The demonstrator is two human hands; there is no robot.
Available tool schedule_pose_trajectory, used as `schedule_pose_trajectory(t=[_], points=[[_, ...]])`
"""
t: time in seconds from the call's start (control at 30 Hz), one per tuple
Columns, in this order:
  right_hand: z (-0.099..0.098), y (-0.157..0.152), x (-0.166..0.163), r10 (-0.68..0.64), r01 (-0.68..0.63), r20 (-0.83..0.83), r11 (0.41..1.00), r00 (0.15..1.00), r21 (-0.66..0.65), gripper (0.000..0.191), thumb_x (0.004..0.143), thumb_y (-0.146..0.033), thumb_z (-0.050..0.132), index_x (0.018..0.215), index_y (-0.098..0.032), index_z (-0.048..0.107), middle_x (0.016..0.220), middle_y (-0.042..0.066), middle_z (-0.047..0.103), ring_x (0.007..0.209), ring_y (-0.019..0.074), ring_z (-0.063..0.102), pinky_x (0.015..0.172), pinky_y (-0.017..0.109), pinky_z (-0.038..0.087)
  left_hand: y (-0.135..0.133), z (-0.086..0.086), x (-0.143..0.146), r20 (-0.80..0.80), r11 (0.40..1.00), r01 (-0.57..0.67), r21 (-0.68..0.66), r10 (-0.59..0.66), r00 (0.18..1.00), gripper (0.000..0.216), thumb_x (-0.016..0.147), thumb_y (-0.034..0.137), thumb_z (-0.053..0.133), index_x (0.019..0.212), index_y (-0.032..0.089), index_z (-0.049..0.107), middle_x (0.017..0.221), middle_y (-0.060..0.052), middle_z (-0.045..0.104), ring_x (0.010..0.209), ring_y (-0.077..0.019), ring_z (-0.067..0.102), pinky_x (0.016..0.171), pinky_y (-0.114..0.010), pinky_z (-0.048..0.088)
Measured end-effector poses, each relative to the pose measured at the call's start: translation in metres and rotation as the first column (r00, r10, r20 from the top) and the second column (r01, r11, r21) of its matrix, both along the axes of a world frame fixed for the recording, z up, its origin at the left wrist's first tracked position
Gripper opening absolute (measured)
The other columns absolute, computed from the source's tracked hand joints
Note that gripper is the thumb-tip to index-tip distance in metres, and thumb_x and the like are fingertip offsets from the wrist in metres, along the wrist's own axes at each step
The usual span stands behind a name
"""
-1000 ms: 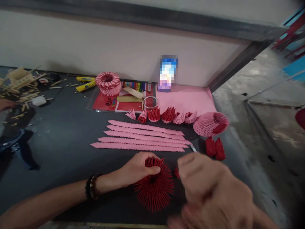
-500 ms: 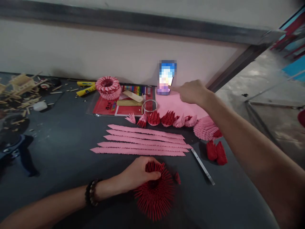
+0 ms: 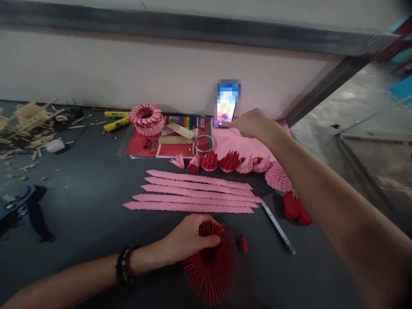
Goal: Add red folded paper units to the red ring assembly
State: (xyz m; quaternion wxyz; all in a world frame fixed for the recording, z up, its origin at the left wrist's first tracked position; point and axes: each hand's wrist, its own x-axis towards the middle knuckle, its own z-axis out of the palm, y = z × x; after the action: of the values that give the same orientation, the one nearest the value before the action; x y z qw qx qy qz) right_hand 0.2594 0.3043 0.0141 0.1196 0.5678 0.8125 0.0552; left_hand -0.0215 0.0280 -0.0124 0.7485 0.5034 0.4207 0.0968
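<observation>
My left hand (image 3: pixel 189 238) grips the upper edge of a round red folded-paper piece (image 3: pixel 210 277), its thumb on top and fingers behind. Spiky points fan out all round this piece. My right hand (image 3: pixel 249 122) reaches to the back with the index finger stretched to the lower screen of a phone (image 3: pixel 227 103), which leans on the wall. The other fingers are curled, and I see nothing held in them. A small red paper piece (image 3: pixel 243 243) lies just right of the round one. Several pink folded-paper strips (image 3: pixel 196 198) lie side by side beyond my left hand.
Small pink and red paper cones (image 3: pixel 210 161) stand in a row behind the strips. To the right are a metal strip (image 3: pixel 278 227) and red bundles (image 3: pixel 291 206). At the back sit a pink-red paper ring (image 3: pixel 146 120) and glue tubes (image 3: pixel 116 123); wooden scraps (image 3: pixel 32 141) lie left.
My right index fingertip has moved slightly down and left, onto the phone's lower screen. The view has shifted a little. My left hand keeps its grip on the red piece.
</observation>
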Motion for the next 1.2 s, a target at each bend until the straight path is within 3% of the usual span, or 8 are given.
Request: schedule_pose_trajectory(t=[0.13, 0.27, 0.4, 0.57, 0.67, 0.87, 1.0, 1.2], points=[[-0.001, -0.003, 0.006, -0.033, 0.033, -0.006, 0.999, 0.999, 0.035, 0.04, 0.104, -0.013, 0.057, 0.141, -0.023, 0.066, 0.101, 0.01, 0.08, 0.1, 0.0238, 0.07, 0.092, 0.045, 0.045, -0.001, -0.001, 0.0, 0.002, 1.0, -0.005, -0.007, 0.005, 1.0, 0.047, 0.083, 0.042, 0.079, 0.117, 0.01, 0.073, 0.111, -0.011, 0.078, 0.1, -0.0227, 0.071, 0.093, -0.033, 0.052], [0.006, -0.008, 0.002, -0.01, 0.001, 0.183, 0.999, 0.983, 0.048, 0.044, 0.099, -0.007, 0.061, 0.141, -0.019, 0.066, 0.104, 0.014, 0.081, 0.097, 0.024, 0.072, 0.085, 0.041, 0.046, 0.0, -0.001, 0.0, -0.002, 1.0, -0.009, -0.016, 0.009, 1.0, 0.048, 0.083, 0.044, 0.079, 0.117, 0.011, 0.073, 0.112, -0.01, 0.078, 0.102, -0.0228, 0.071, 0.095, -0.033, 0.052], [0.014, -0.01, -0.008, 0.046, -0.047, 0.274, 0.999, 0.961, -0.004, 0.044, 0.109, -0.014, 0.035, 0.143, -0.005, 0.062, 0.107, 0.013, 0.079, 0.098, 0.0154, 0.073, 0.085, 0.033, 0.042, 0.0, 0.0, 0.0, 0.013, 1.0, -0.009, -0.03, 0.01, 1.0, 0.046, 0.083, 0.043, 0.079, 0.115, 0.011, 0.074, 0.111, -0.01, 0.079, 0.102, -0.0228, 0.071, 0.095, -0.033, 0.052], [0.016, -0.009, -0.01, 0.069, -0.067, 0.249, 0.998, 0.966, -0.016, 0.054, 0.1, -0.007, 0.058, 0.15, -0.027, 0.058, 0.108, 0.012, 0.081, 0.095, 0.025, 0.073, 0.083, 0.039, 0.047, 0.0, -0.001, 0.0, 0.008, 1.0, -0.011, -0.018, 0.011, 1.0, 0.046, 0.083, 0.042, 0.078, 0.116, 0.01, 0.074, 0.112, -0.011, 0.079, 0.103, -0.024, 0.071, 0.095, -0.034, 0.052], [0.014, -0.008, -0.009, 0.053, -0.052, 0.235, 0.999, 0.97, -0.013, 0.061, 0.099, -0.004, 0.055, 0.154, -0.03, 0.053, 0.106, 0.012, 0.081, 0.092, 0.0255, 0.073, 0.083, 0.041, 0.048, 0.0, -0.001, 0.0, 0.005, 0.999, -0.009, -0.034, 0.009, 1.0, 0.047, 0.082, 0.042, 0.079, 0.115, 0.01, 0.073, 0.111, -0.011, 0.079, 0.101, -0.0235, 0.071, 0.094, -0.034, 0.053], [0.024, -0.007, -0.006, -0.111, 0.082, 0.179, 0.984, 0.978, 0.16, 0.058, 0.104, -0.013, 0.054, 0.161, -0.01, 0.04, 0.111, 0.02, 0.077, 0.102, 0.0256, 0.072, 0.084, 0.041, 0.042, 0.001, -0.001, 0.001, -0.012, 1.0, -0.007, -0.027, 0.007, 1.0, 0.046, 0.083, 0.042, 0.079, 0.116, 0.01, 0.073, 0.112, -0.012, 0.078, 0.103, -0.0236, 0.07, 0.096, -0.035, 0.052], [0.038, -0.017, -0.001, -0.18, 0.135, 0.112, 0.936, 0.977, 0.325, 0.054, 0.111, -0.028, 0.033, 0.152, 0.006, 0.045, 0.097, 0.017, 0.077, 0.101, 0.0222, 0.072, 0.074, 0.042, 0.035, 0.0, -0.002, 0.0, 0.008, 0.999, -0.021, -0.031, 0.021, 1.0, 0.046, 0.083, 0.042, 0.08, 0.114, 0.009, 0.072, 0.113, -0.012, 0.078, 0.103, -0.0238, 0.071, 0.096, -0.036, 0.053], [0.055, -0.075, 0.004, -0.058, 0.117, -0.139, 0.874, 0.989, 0.472, 0.067, 0.108, -0.054, 0.031, 0.11, -0.005, 0.078, 0.096, 0.01, 0.08, 0.087, 0.0145, 0.073, 0.068, 0.034, 0.032, -0.001, 0.002, -0.002, 0.036, 1.0, -0.011, 0.012, 0.011, 0.999, 0.048, 0.084, 0.046, 0.079, 0.116, 0.012, 0.073, 0.115, -0.011, 0.078, 0.106, -0.0247, 0.071, 0.099, -0.036, 0.051]])
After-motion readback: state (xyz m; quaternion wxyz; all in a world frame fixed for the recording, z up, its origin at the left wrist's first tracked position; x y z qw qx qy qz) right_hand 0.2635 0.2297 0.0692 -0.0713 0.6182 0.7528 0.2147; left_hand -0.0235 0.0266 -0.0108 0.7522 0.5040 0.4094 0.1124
